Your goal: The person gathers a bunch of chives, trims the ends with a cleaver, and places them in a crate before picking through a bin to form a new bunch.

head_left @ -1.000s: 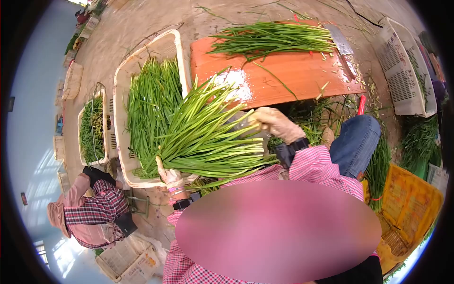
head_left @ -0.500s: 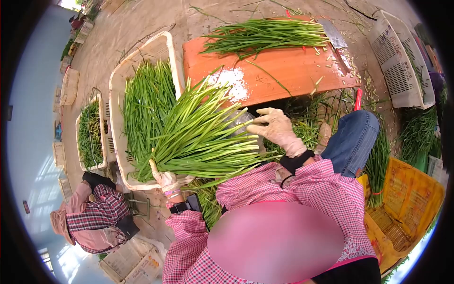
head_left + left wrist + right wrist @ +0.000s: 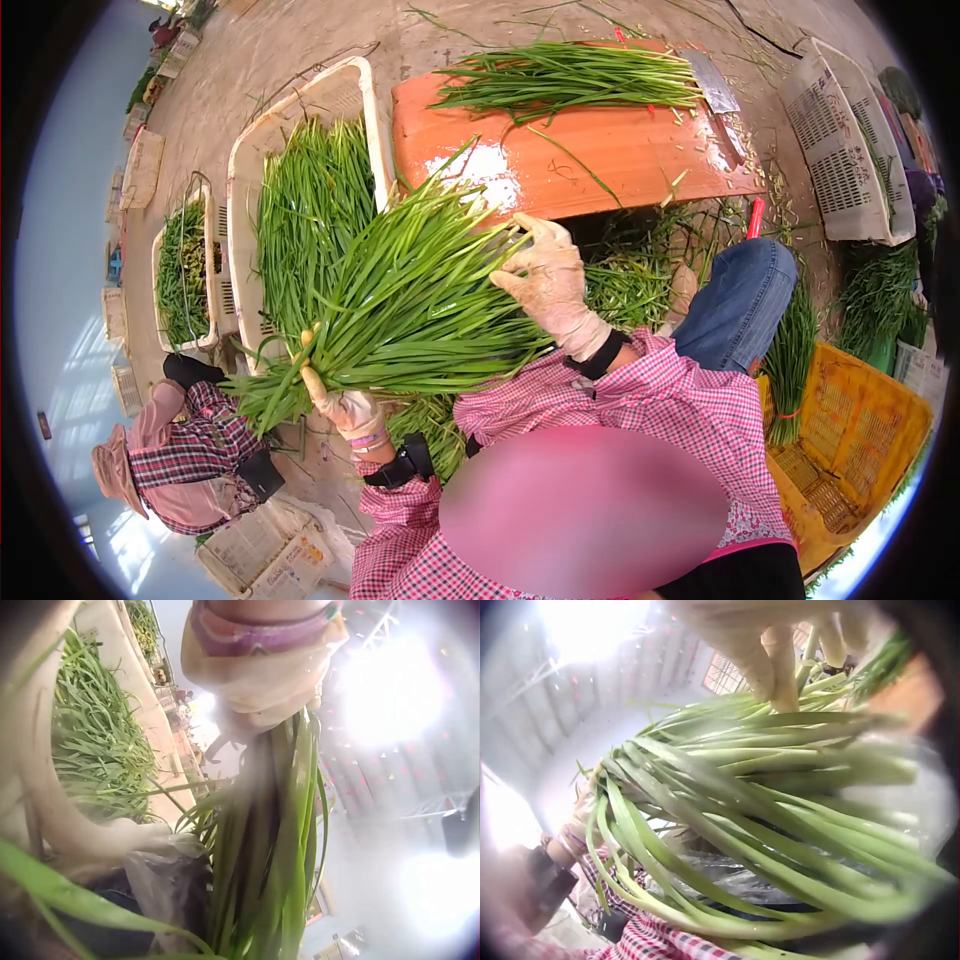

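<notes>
My gloved left hand (image 3: pixel 347 408) grips a large bunch of long green stalks (image 3: pixel 420 290) near its leafy end. In the left wrist view the left hand (image 3: pixel 259 675) is closed around the leaves (image 3: pixel 277 825), which hang below it. At the bunch's pale-ended side is my gloved right hand (image 3: pixel 553 283), its thumb and forefinger spread apart against the stalks. Seen from the right wrist, the right hand's fingertips (image 3: pixel 799 671) touch the upper stalks (image 3: pixel 742 780), with a pale stalk between them.
A white crate (image 3: pixel 240 170) of greens stands left. An orange board (image 3: pixel 480 130) ahead carries more stalks (image 3: pixel 570 80) and a cleaver (image 3: pixel 712 82). To the right are a white crate (image 3: pixel 835 150) and a yellow crate (image 3: pixel 860 420). Another person (image 3: pixel 195 450) sits at lower left.
My left hand has shifted slightly left and down, and leaves now stick out beyond it over the crate's near edge. My right hand has come left onto the stalks, with its fingers raised.
</notes>
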The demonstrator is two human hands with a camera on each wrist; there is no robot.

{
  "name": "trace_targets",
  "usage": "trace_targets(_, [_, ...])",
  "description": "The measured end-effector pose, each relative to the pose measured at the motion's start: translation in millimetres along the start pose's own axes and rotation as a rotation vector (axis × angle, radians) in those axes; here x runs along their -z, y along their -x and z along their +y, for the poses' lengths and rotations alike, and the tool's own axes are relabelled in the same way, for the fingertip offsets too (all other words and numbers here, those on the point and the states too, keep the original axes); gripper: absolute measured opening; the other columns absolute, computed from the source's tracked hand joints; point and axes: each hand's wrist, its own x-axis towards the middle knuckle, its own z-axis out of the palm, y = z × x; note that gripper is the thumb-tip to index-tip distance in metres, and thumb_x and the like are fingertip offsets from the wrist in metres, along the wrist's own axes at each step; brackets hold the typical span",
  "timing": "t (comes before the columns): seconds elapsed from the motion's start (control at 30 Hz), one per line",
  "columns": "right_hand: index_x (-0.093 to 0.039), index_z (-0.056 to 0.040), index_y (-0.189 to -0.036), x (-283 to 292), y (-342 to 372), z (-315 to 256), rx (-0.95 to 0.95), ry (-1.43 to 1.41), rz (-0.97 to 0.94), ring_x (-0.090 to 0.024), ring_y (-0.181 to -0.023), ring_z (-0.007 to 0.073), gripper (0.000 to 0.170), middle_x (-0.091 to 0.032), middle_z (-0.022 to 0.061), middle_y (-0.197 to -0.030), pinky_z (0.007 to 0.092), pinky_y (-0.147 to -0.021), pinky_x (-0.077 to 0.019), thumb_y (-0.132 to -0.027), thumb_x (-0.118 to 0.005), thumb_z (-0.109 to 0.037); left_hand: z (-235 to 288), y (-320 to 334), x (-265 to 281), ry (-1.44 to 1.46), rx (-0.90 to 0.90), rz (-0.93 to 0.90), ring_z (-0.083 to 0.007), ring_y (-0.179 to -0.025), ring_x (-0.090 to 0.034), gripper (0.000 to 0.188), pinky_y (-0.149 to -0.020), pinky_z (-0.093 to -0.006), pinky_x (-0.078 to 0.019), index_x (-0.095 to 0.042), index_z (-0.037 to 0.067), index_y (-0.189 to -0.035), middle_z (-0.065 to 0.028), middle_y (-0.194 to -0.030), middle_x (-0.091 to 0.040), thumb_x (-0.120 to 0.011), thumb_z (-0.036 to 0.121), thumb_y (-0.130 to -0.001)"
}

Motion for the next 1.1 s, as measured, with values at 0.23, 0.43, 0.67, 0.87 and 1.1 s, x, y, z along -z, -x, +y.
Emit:
trace_targets(0.23, [-0.071, -0.0115, -0.067, 5.0, -9.7, 14.5, 0.103, 0.236, -0.054, -0.046, -0.120, 0.0370, 0.018, -0.055, 0.0205, -0.124, 0.0439, -0.101, -0.0337, -0.060, -0.076, -0.027, 0.9, 12.6, -2.3, 0.018, -0.076, 0.052, -0.0257, -0.124, -0.046, 0.038, -0.106, -0.0509, -0.0380, -0.050, 0.012, -0.127, -0.0057, -0.133, -0.052, -0.053, 0.033, -0.095])
trace_targets(0.43, [-0.071, -0.0104, -0.070, 48.9, -16.8, -34.3, 0.199, -0.562, -0.480, -0.045, -0.126, 0.0325, 0.007, -0.050, 0.0163, -0.135, 0.0401, -0.107, -0.0326, -0.068, -0.077, -0.015, 4.9, 7.5, 3.2, 0.121, 0.020, 0.089, -0.0267, -0.127, -0.043, 0.045, -0.107, -0.0515, -0.0368, -0.044, 0.012, -0.136, -0.0082, -0.140, -0.044, -0.048, 0.032, -0.097])
trace_targets(0.67, [-0.055, -0.0095, -0.120, 42.5, 43.3, 211.3, -0.651, -0.640, -0.731, -0.051, -0.118, 0.0263, 0.042, -0.054, 0.0123, -0.126, 0.0372, -0.096, -0.0411, -0.093, -0.045, -0.040, -13.7, -8.5, 44.4, 0.190, 0.077, 0.192, -0.0281, -0.127, -0.043, 0.047, -0.109, -0.0456, -0.0332, -0.040, 0.008, -0.140, -0.0121, -0.142, -0.042, -0.040, 0.034, -0.100])
trace_targets(0.87, [-0.066, -0.0135, -0.064, 42.1, -4.3, 77.8, -0.144, 0.018, -0.062, -0.062, -0.084, 0.0216, 0.017, -0.066, 0.0023, -0.082, 0.0333, -0.076, -0.0500, -0.063, -0.079, -0.024, -16.3, -12.2, 63.4, 0.204, 0.137, 0.104, -0.0285, -0.128, -0.042, 0.047, -0.110, -0.0474, -0.0321, -0.041, 0.010, -0.139, -0.0117, -0.141, -0.042, -0.042, 0.035, -0.099])
trace_targets(1.1, [-0.076, -0.0168, -0.084, -14.0, -28.5, 58.8, 0.000, -0.022, -0.496, -0.055, -0.104, 0.0272, 0.027, -0.064, 0.0075, -0.103, 0.0383, -0.091, -0.0419, -0.071, -0.072, -0.040, -11.2, -12.7, 51.9, 0.150, 0.093, 0.073, -0.0293, -0.128, -0.042, 0.047, -0.107, -0.0494, -0.0358, -0.041, 0.008, -0.138, -0.0116, -0.142, -0.042, -0.044, 0.033, -0.099])
